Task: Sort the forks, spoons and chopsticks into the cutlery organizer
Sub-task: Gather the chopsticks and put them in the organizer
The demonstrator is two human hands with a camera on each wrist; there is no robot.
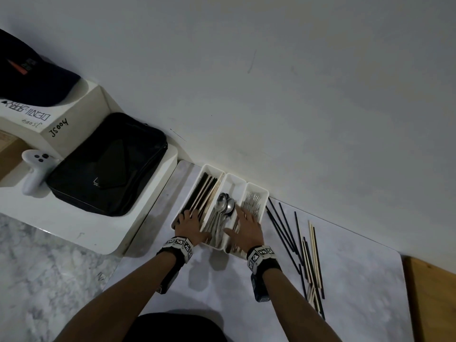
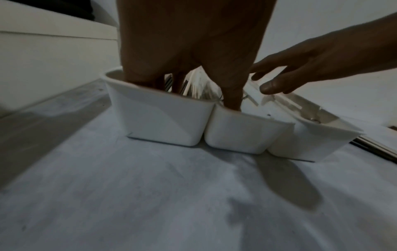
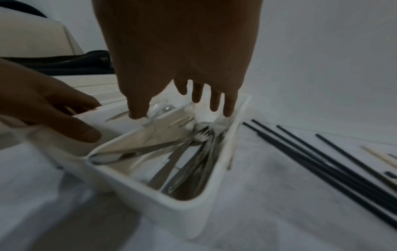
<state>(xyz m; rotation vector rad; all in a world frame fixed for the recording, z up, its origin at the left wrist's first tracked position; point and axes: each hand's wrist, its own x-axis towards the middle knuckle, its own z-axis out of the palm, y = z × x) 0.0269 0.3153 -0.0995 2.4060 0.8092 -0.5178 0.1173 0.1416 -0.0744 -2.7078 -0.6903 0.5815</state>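
Tabletop organizer beneath both hands.

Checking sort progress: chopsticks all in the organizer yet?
No. Loose chopsticks lie on the table right of the organizer; others fill its left compartment.

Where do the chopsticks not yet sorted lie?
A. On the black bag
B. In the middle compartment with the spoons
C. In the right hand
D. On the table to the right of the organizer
D: the loose chopsticks lie on the table, to the right of the organizer.
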